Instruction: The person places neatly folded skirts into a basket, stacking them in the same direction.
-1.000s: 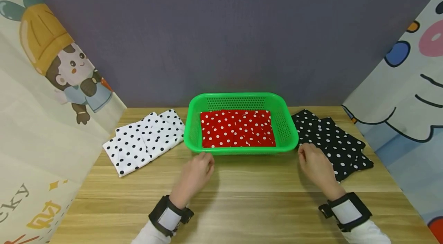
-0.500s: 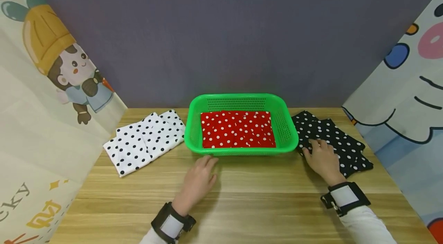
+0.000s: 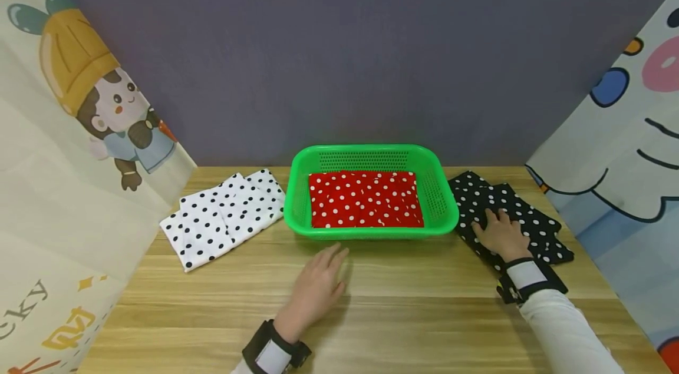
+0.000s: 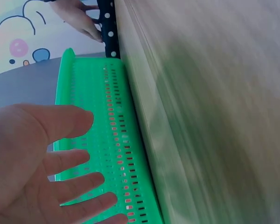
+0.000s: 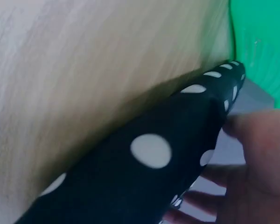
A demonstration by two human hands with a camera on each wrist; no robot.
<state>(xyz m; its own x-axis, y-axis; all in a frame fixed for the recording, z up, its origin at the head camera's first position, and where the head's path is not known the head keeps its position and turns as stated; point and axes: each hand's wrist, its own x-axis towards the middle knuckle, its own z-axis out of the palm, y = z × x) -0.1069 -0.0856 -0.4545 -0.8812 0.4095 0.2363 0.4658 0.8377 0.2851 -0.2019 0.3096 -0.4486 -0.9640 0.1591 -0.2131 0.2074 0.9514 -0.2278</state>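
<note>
My right hand [image 3: 503, 240] rests with spread fingers on the folded black cloth with white dots [image 3: 530, 222], right of the green basket [image 3: 371, 233]. In the right wrist view the fingers of that hand [image 5: 252, 163] touch the top of the black cloth [image 5: 130, 182]. In front of the basket, my left hand [image 3: 313, 288] hovers over the table with its fingers extended and holds nothing. The left wrist view shows this hand [image 4: 51, 163] beside the basket's perforated side [image 4: 91, 93]. Inside the basket lies a folded red cloth with white dots [image 3: 366, 200].
A folded white cloth with black dots [image 3: 223, 218] lies on the wooden table [image 3: 403, 303], left of the basket. A dark wall [image 3: 339, 56] stands behind the table, with printed cartoon panels at the left [image 3: 53, 185] and right [image 3: 594, 156].
My right hand has moved from the near left edge of the black cloth onto it, and its fingers have spread. The left hand has uncurled and shifted slightly right and nearer.
</note>
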